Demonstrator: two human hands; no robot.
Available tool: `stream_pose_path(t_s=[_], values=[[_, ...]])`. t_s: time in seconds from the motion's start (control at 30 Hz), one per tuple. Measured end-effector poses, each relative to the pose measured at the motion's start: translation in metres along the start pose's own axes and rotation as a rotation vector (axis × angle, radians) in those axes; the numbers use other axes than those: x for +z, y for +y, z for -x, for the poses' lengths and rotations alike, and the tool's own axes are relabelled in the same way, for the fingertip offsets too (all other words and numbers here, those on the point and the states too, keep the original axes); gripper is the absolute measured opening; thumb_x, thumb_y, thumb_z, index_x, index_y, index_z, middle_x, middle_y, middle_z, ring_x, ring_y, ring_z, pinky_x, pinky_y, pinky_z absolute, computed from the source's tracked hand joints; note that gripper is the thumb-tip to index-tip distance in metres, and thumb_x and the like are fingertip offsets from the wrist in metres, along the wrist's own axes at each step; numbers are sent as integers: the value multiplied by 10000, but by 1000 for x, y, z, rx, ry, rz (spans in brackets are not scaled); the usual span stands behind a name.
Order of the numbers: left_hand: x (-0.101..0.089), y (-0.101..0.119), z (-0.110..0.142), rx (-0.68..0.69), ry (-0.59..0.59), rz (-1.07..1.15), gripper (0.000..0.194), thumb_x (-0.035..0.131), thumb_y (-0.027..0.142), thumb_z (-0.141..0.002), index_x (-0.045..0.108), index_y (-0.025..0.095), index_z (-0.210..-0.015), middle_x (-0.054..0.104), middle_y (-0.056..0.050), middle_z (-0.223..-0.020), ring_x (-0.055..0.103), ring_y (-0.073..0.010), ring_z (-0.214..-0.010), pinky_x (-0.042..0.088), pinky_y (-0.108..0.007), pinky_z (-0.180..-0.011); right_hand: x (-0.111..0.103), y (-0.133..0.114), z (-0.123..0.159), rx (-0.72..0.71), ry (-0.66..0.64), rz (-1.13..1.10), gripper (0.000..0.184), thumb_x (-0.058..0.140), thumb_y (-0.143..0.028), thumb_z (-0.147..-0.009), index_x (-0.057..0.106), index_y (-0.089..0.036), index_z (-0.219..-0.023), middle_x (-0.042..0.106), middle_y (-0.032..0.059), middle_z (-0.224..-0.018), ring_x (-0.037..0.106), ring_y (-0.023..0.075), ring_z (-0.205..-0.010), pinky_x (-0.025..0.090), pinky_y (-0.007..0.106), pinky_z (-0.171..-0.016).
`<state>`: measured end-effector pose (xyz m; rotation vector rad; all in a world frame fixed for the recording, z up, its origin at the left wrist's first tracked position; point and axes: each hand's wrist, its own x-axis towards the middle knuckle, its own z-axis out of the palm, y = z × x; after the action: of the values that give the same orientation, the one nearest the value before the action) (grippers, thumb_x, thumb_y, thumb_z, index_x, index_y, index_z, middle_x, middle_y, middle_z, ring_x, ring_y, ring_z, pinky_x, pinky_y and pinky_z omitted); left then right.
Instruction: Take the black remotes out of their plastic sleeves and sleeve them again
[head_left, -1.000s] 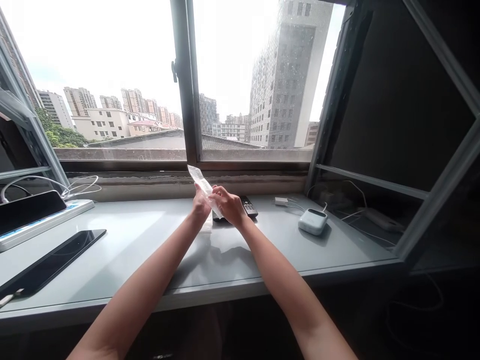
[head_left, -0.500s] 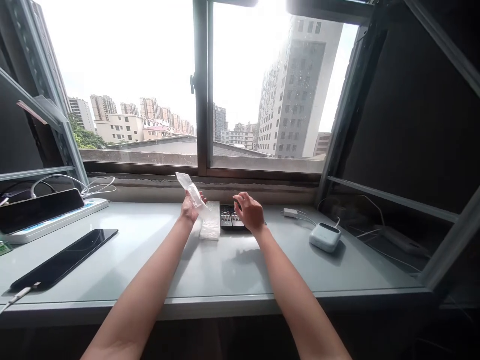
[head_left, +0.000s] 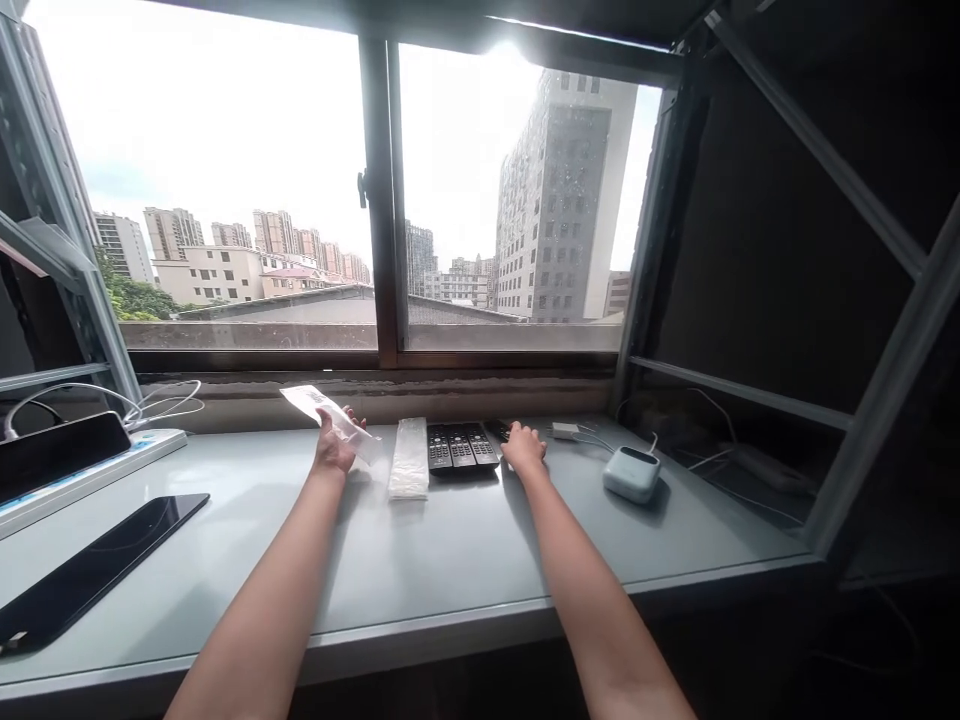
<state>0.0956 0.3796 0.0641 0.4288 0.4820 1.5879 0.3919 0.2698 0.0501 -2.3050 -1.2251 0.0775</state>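
My left hand (head_left: 334, 448) is closed around a thin, whitish translucent plastic bag (head_left: 307, 400), held tilted above the desk. Just right of it, a flat stack of similar clear bags (head_left: 409, 462) lies on the desk. Beside the stack, three black remote controls (head_left: 461, 450) lie side by side, buttons up. My right hand (head_left: 525, 450) is at the right of that row, its fingers curled over another black remote control (head_left: 497, 430). The hand covers much of this one, so only its far left part shows.
A pale blue box-shaped device (head_left: 631, 474) with a cable stands at right, near a white charger plug (head_left: 564, 431). On the left are a black phone (head_left: 101, 565) and a white power strip (head_left: 161, 441). Metal shelf posts (head_left: 862, 420) flank the desk (head_left: 420, 570), below a window.
My right hand has moved from above the remotes down to the one at the right. My left hand has carried the bag leftward, away from the stack. The view has tilted and shifted.
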Motion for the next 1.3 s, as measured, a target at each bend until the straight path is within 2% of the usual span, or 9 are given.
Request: stream_pose_path(t_s=[0.13,0.3,0.37,0.43,0.53,0.77,0.97,1.2,1.3], values=[[4,1,-1,11,-13,36,611,353,727,-887,613,176,-936,517,-21,-707,501,-125,-562,535,-279,-608,-5,3,1,3,20,-55,373,501,-133,-893,613,-124,-1248,585,231,-1259,532,338,-1217,432,432,-947],[4,6,-1,-12,37,152,798,81,824,-834,562,187,-834,522,-31,-661,515,-165,-568,502,-320,-587,-14,-7,2,-203,-11,-262,415,550,-270,-919,569,-247,-1333,605,74,-1295,567,224,-1187,444,320,-981],[2,9,-2,3,44,214,795,48,810,-843,554,197,-826,529,-30,-654,515,-169,-559,489,-322,-589,-19,-17,7,-373,-192,-607,427,618,-291,-867,610,-228,-1289,653,65,-1220,616,215,-1099,469,320,-960],[1,12,-2,15,31,254,802,17,793,-851,551,195,-819,528,-31,-645,504,-163,-541,470,-307,-573,-23,-28,14,-541,-463,-884,466,688,-323,-810,640,-204,-1258,690,73,-1137,655,211,-985,488,343,-940],[0,14,-2,20,8,264,802,33,803,-847,544,186,-805,514,-27,-626,476,-152,-509,440,-285,-537,-25,-43,28,-690,-666,-959,501,767,-322,-737,678,-215,-1218,689,68,-1149,650,207,-973,485,357,-946],[5,13,3,30,33,263,707,110,750,-900,546,194,-877,587,-40,-704,573,-170,-590,485,-300,-606,-17,-58,42,-825,-633,-758,385,776,-216,-715,744,-239,-1097,690,46,-1171,594,238,-1111,435,364,-977],[15,12,13,50,36,173,637,188,741,-907,534,207,-939,616,-37,-790,611,-159,-655,491,-271,-634,-14,-63,49,-891,-526,-748,386,763,-211,-745,725,-264,-1126,687,23,-1187,589,226,-1130,385,377,-1024],[29,11,22,38,5,179,610,189,704,-934,544,208,-946,620,-29,-772,604,-139,-618,501,-255,-644,-19,-67,55,-893,-561,-736,365,764,-227,-759,732,-259,-1121,685,27,-1192,588,223,-1121,387,376,-1025],[27,12,21,41,19,192,620,178,714,-927,542,212,-929,619,-26,-769,601,-139,-610,495,-255,-635,-23,-64,52,-870,-634,-741,382,751,-231,-767,724,-251,-1147,680,34,-1195,601,219,-1081,420,361,-983]])
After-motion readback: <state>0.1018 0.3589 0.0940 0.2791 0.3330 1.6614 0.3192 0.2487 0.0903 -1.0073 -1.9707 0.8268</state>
